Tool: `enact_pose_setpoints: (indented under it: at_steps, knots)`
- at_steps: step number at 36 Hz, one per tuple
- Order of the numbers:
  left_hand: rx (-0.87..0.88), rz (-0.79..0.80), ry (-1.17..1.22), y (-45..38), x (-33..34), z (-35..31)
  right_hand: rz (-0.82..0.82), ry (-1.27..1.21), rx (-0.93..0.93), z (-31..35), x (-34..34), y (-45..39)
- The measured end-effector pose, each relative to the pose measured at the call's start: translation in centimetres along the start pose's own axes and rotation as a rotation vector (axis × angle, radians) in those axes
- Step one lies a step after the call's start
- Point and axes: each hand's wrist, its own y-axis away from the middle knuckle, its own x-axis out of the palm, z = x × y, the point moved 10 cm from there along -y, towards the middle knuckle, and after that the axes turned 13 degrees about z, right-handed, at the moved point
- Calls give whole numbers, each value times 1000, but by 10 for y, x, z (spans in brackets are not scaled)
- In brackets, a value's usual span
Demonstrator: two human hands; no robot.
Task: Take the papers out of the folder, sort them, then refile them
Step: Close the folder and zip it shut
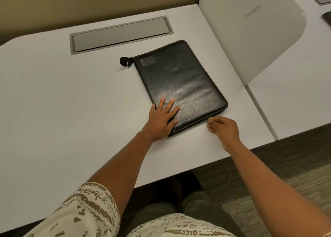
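A black leather zip folder (180, 79) lies closed and flat on the white desk (71, 111), turned a little to the right. My left hand (161, 118) presses flat on its near left corner, fingers spread. At the folder's near edge, my right hand (223, 128) pinches the small metal zipper pull (208, 119) between thumb and forefinger. A black loop handle (125, 62) sticks out from the folder's far left corner. No papers are visible.
A grey cable hatch (121, 34) is set into the desk behind the folder. A white divider panel (250, 30) stands at the right, with a second desk (304, 93) beyond it. The desk's front edge runs just below my hands.
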Motion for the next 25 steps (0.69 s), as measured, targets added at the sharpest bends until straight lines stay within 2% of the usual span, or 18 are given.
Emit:
enact_pose_setpoints:
  at_steps: [6, 14, 19, 22, 25]
  knots:
    - [-7, -3, -5, -1, 2, 2, 79, -259, 112, -18, 26, 14]
    - [-17, -3, -30, -3, 3, 2, 55, -282, 151, -28, 52, 22]
    - [-16, -3, -14, -4, 3, 2, 18, -90, 91, -25, 57, 26]
    - [-11, 11, 37, -4, 4, 2, 57, 118, 25, -17, 71, 30]
    - [-7, 29, 59, -3, 4, 2, 123, 224, -9, -13, 96, 38]
